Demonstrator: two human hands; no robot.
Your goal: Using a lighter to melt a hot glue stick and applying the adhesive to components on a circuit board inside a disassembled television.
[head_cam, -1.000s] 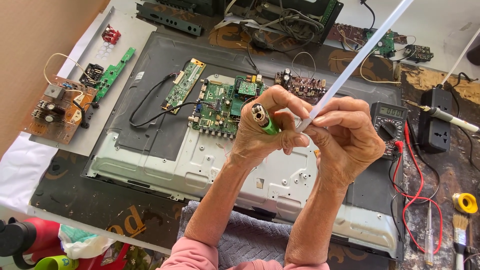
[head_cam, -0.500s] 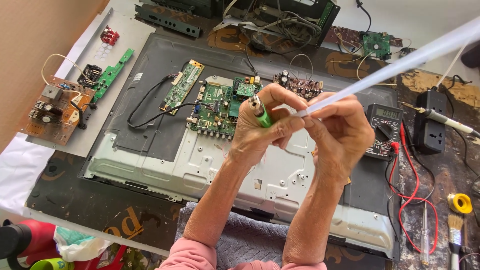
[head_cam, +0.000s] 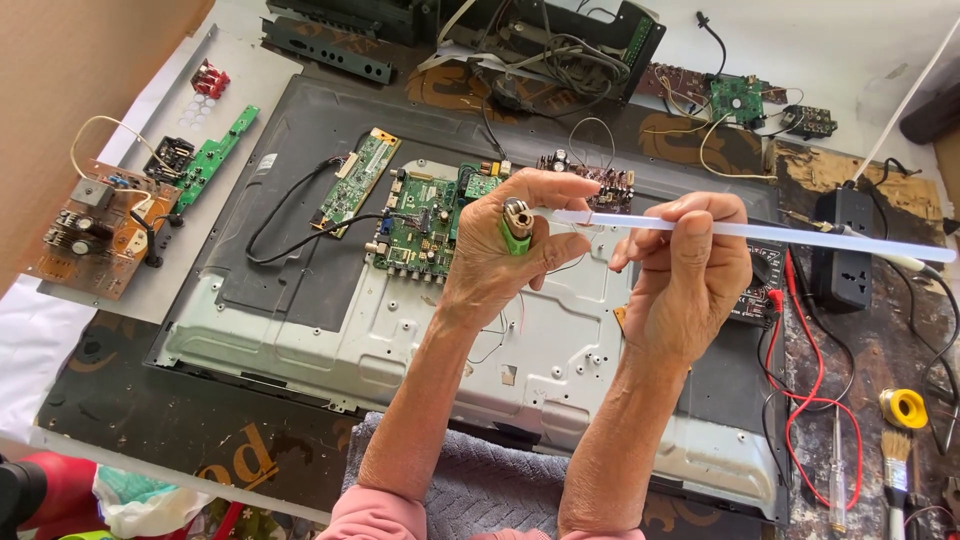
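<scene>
At the middle of the frame the left hand (head_cam: 500,255) is curled around a small green lighter with a metal top (head_cam: 517,228), its thumb and forefinger also pinching the near end of a long, thin, white translucent tube (head_cam: 800,236). Just to its right, the right hand (head_cam: 690,270) pinches the same tube between thumb and fingertips, and the tube runs level toward the right edge. Both hands are raised above the grey metal back panel of an opened flat television (head_cam: 330,330), whose green main circuit board (head_cam: 420,225) lies just left of the left hand.
</scene>
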